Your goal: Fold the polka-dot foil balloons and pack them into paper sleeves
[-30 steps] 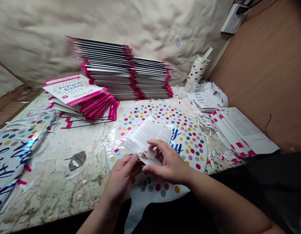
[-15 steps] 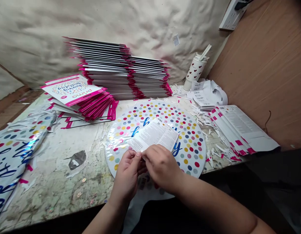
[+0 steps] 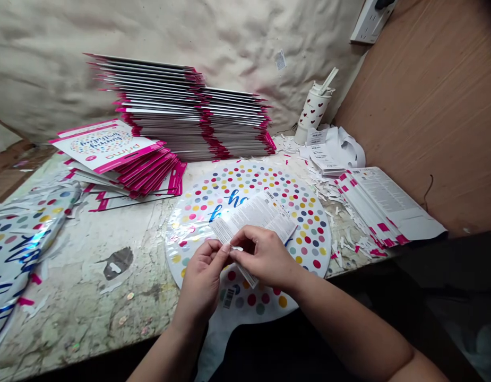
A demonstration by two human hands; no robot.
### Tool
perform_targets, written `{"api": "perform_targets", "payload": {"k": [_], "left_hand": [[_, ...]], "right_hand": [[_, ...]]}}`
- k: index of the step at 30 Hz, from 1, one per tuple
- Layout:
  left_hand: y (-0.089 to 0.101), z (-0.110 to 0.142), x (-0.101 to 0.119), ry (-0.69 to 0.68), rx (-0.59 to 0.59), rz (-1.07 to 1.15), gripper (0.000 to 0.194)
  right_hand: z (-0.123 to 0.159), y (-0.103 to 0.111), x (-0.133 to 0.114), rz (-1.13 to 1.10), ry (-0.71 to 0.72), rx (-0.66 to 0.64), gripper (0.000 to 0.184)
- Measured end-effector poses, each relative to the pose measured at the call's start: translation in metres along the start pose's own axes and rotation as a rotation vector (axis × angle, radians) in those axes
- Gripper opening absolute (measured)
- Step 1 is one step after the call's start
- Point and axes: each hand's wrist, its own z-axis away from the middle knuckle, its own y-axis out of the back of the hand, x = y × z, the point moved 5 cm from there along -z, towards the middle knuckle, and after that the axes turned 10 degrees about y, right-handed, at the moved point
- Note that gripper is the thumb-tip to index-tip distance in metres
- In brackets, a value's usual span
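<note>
A white printed sheet [image 3: 265,212], covered in small grey text with a barcode at its far corner, is tilted above a round foil balloon [image 3: 189,207] with coloured dots and blue lettering. My left hand [image 3: 203,276] pinches the sheet's near left edge between thumb and fingers. Close beside it, my right hand [image 3: 265,260] is closed on the same edge, thumb and fingertips nearly meeting the left thumb. A small white bit of paper [image 3: 238,248] shows at the right fingertips. The sheet's lower corner sticks out beneath my right hand, which covers part of it.
Tall stacks of pink-edged card packs [image 3: 181,116] stand against the back wall, with fanned packs [image 3: 110,146] to their left. Another dotted foil balloon [image 3: 22,249] lies at far left. To the right are a heart-patterned tumbler [image 3: 313,109], a label roll [image 3: 344,148], printed sheets [image 3: 392,201] and paper scraps.
My right hand has turned and opened its grip slightly, showing the white bit and the sheet's lower corner. The view has shifted a little, moving the scene left.
</note>
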Motion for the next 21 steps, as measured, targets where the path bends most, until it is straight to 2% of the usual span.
{"api": "perform_targets", "payload": {"k": [3,5,8,10,12,14,15,16,17,18,20,21], "left_hand": [[-0.002,0.001,0.001,-0.035,-0.026,-0.046,0.020],[-0.001,0.001,0.003,-0.067,-0.010,-0.101,0.018],[0.007,-0.002,0.008,-0.070,0.059,-0.160,0.020],[0.011,-0.004,0.011,-0.048,0.080,-0.170,0.022],[0.008,-0.004,0.014,-0.018,0.055,-0.166,0.025],[0.001,-0.003,0.013,0.012,0.012,-0.161,0.026],[-0.004,-0.003,0.011,0.032,-0.011,-0.163,0.026],[-0.009,-0.002,0.009,0.050,-0.036,-0.166,0.026],[-0.013,-0.001,0.006,0.062,-0.062,-0.172,0.025],[-0.017,0.000,0.002,0.069,-0.088,-0.180,0.025],[-0.020,0.000,-0.002,0.057,-0.116,-0.203,0.023],[-0.019,-0.001,-0.002,0.039,-0.112,-0.222,0.022]], "right_hand": [[-0.001,0.007,0.003,-0.058,-0.030,0.052,0.007],[0.003,0.021,0.007,-0.088,-0.069,0.016,0.008],[0.019,0.048,0.012,-0.041,-0.098,-0.287,0.013],[0.033,0.070,0.015,0.138,-0.112,-0.460,0.021],[0.044,0.087,0.020,0.408,-0.187,-0.570,0.020],[0.048,0.090,0.021,0.623,-0.240,-0.630,0.009],[0.046,0.087,0.019,0.658,-0.222,-0.607,0.010],[0.041,0.081,0.014,0.633,-0.163,-0.543,0.022],[0.035,0.073,0.008,0.557,-0.069,-0.447,0.033],[0.028,0.065,0.001,0.454,0.040,-0.338,0.037],[0.020,0.053,-0.008,0.258,0.216,-0.212,0.026],[0.019,0.047,-0.010,0.178,0.272,-0.246,0.016]]}}
